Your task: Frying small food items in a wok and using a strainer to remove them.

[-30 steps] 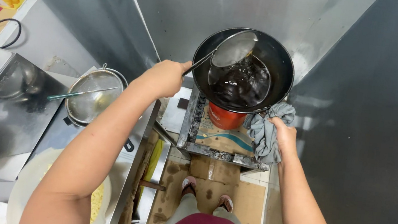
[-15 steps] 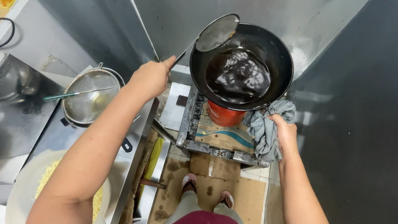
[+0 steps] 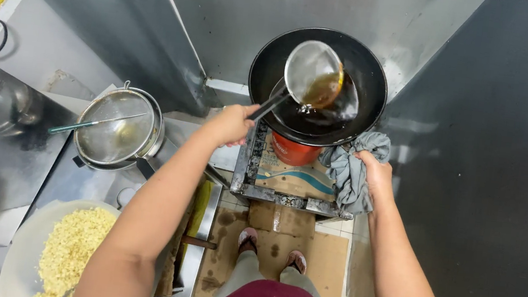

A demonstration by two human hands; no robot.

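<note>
Seen from above, a person stands facing a black wok (image 3: pixel 368 67) that sits on a low burner stand (image 3: pixel 288 171) in a corner of steel wall panels; the wok serves as the landmark here. The left hand (image 3: pixel 232 124), just beside the wok's near left rim, is closed in a fist around the dark handle of a round metal ladle (image 3: pixel 313 74). The ladle's bowl hangs over the middle of the wok, tilted, with amber oil (image 3: pixel 323 89) pooled in its lower edge and dark oil lying in the wok below it. The right hand (image 3: pixel 375 172), at the wok's near right rim, has its fingers curled over a crumpled grey cloth (image 3: pixel 351 173) that touches the rim; whether the cloth wraps a handle cannot be told. Under the wok shows a red-orange burner (image 3: pixel 294 152). Well to the left of the wok, a wire strainer (image 3: pixel 115 127) with a thin handle rests in a steel pot (image 3: pixel 156 139) on a steel counter (image 3: pixel 21 159). Nearer the person than that pot, and still left of the wok, a pale bowl (image 3: pixel 19 253) holds yellow crumbly food (image 3: pixel 70 249). Straight below the wok, on the near side of the stand, the person's feet in sandals (image 3: pixel 272 247) stand on brown cardboard (image 3: pixel 324 257).
</note>
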